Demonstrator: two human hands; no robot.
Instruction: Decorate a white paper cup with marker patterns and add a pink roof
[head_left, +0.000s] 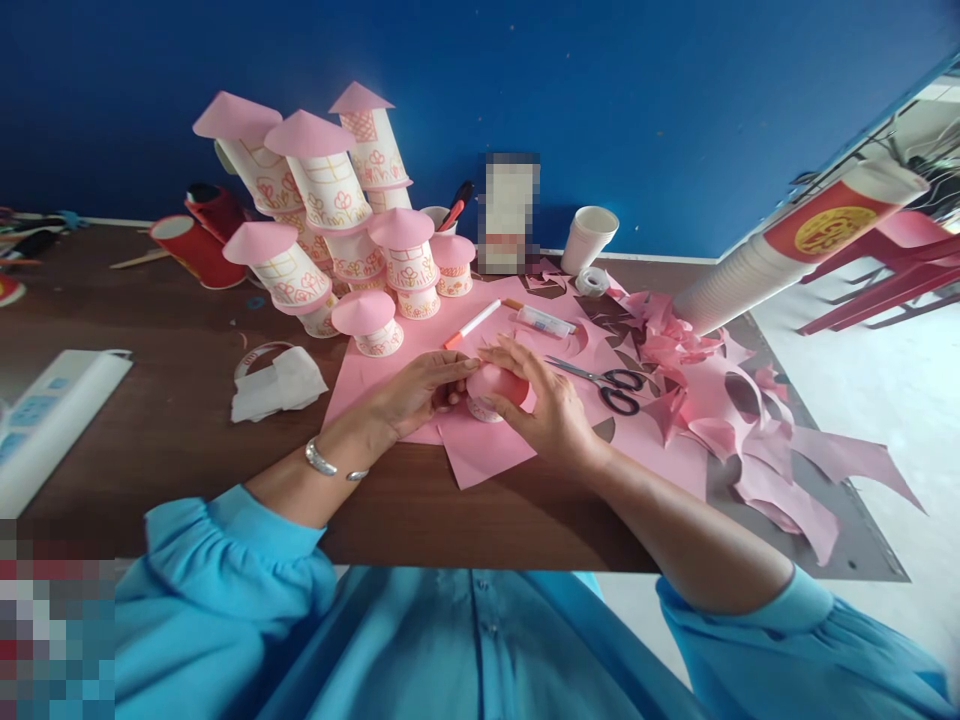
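Note:
Between my hands is a small white paper cup tower topped by a pink paper cone roof [495, 384], standing over the pink sheet. My left hand [420, 392] pinches the roof's left edge with its fingertips. Curled over the top and right side of the roof is my right hand [553, 408], thumb near the front rim. Just behind lie an orange-tipped marker [472, 324] and a glue tube [546, 321]. Black-handled scissors [600, 380] rest right of my right hand. Pink paper [487, 455] lies beneath the cup.
Several decorated cup towers with pink cone roofs [315, 180] stand back left. Pink scraps [757, 430] and a long leaning stack of cups [795, 240] are on the right. A white cup [590, 240] and tape roll [592, 282] sit near the blue wall [600, 90].

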